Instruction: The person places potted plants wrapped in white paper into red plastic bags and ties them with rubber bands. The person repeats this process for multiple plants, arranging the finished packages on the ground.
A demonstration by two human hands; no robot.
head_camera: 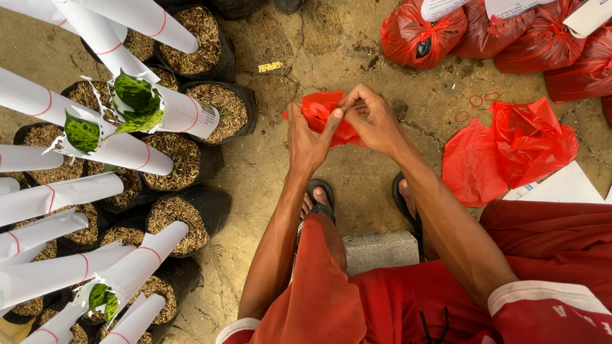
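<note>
Left hand [309, 141] and right hand [372, 119]: both closed, fingertips pinching 1 small red plastic bag [322, 112], held above the concrete block [380, 250]. Loose red bags [508, 149] lie right of the block; paper-wrapped potted seedlings [134, 113] stand to its left.

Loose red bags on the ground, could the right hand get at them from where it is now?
Probably yes. The right hand is pinching a small red bag together with the left hand, so it is occupied, but the loose red bags lie on bare ground to its right with nothing between.
</note>
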